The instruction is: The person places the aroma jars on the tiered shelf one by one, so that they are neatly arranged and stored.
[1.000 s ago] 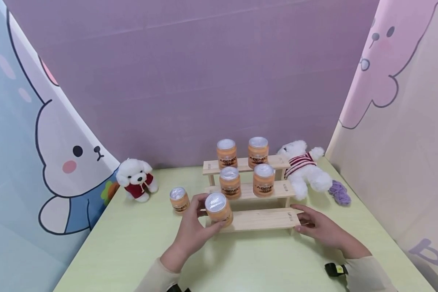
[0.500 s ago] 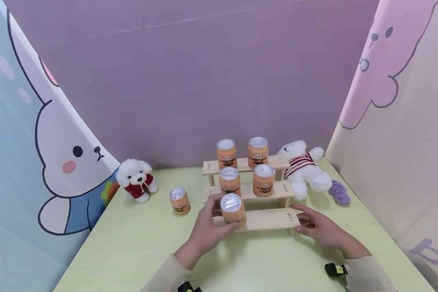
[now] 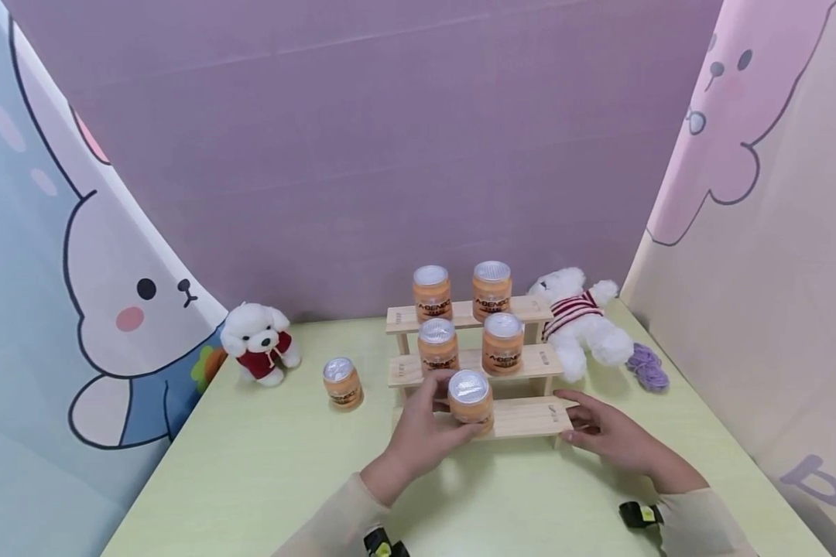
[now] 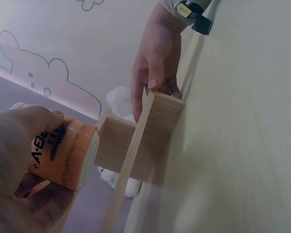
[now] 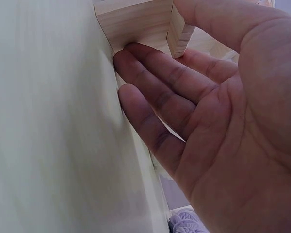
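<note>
My left hand grips an orange jar with a silver lid at the left part of the lowest step of a wooden three-step rack. In the left wrist view the jar sits in my curled fingers just beside the step's board; I cannot tell whether it touches. My right hand rests with straight fingers against the right end of that step, thumb over its top edge. Two like jars stand on the middle step and two on the top step.
Another orange jar stands alone on the green table left of the rack. A white plush dog sits at the back left, a white plush bear and a purple knitted thing at the back right. Cartoon panels wall in three sides.
My left hand has carried the jar rightward and a little farther in, from the left end of the lowest step to nearer its middle. The right hand has stayed put.
</note>
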Tool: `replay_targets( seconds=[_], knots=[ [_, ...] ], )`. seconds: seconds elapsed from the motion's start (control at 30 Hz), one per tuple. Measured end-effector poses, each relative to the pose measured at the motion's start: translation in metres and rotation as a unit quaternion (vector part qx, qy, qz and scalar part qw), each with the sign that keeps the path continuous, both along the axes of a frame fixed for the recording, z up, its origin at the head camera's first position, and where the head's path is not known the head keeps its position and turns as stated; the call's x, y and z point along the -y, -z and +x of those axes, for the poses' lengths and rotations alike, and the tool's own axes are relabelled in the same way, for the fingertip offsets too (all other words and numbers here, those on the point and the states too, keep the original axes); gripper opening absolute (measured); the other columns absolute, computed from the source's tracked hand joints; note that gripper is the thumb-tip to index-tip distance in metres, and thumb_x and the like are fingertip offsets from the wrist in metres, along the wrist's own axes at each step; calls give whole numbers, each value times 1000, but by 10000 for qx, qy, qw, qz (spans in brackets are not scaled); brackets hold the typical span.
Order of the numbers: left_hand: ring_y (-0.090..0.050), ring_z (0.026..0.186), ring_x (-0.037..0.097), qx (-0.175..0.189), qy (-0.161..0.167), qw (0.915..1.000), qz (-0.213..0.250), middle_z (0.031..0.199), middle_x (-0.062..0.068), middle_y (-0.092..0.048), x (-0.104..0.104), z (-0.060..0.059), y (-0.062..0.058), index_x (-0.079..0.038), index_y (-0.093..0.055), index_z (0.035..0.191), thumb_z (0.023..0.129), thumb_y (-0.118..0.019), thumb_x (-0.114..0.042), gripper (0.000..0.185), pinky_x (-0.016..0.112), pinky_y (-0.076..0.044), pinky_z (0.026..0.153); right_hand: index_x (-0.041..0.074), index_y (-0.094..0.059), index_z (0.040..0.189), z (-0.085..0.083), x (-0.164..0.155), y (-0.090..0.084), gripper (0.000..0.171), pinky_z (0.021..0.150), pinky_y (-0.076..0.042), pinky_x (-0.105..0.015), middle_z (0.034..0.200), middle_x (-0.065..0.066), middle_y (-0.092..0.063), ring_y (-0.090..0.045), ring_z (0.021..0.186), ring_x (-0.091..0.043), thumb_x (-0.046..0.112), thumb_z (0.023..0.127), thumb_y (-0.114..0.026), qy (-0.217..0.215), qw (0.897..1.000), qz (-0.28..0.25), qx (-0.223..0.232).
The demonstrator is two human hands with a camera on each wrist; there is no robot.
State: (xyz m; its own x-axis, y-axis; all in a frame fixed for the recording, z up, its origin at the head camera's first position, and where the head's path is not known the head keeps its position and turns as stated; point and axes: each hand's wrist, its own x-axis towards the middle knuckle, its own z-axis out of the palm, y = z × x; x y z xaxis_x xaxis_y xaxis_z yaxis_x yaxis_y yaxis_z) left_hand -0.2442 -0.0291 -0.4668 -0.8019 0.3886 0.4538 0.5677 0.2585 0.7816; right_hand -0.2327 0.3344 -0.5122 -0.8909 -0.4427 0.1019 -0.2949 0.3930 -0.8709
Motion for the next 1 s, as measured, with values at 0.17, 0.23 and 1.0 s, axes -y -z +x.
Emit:
replay_targets(
  seconds=[0.17,0.23,1.0],
  knots=[
    [-62,112,12,187,-42,9998,-110,125,-9,-63,-10,-1,2,-25,-47,143,80,-94,-25,78,32,-56,95,0,-32,161,0,0,0,75,92,-57,-27,131,-21,-68,-70,113,-30,18,100,-73,7,10000,10,-15],
    [-62,112,11,249,-35,9996,-132,125,-9,-63,-15,-1,3,-26,-48,142,80,-94,-25,78,32,-56,95,0,-33,160,0,0,1,75,92,-57,-26,131,-21,-69,-70,112,-29,18,100,-73,10,10000,8,-16],
    [-61,113,11,624,-50,9978,-216,126,-9,-59,-50,-6,15,-23,-48,142,82,-93,-18,75,26,-57,91,4,-34,161,0,0,-1,74,91,-57,-28,128,-16,-71,-70,110,-22,22,100,-73,75,9998,191,-51]
  ],
)
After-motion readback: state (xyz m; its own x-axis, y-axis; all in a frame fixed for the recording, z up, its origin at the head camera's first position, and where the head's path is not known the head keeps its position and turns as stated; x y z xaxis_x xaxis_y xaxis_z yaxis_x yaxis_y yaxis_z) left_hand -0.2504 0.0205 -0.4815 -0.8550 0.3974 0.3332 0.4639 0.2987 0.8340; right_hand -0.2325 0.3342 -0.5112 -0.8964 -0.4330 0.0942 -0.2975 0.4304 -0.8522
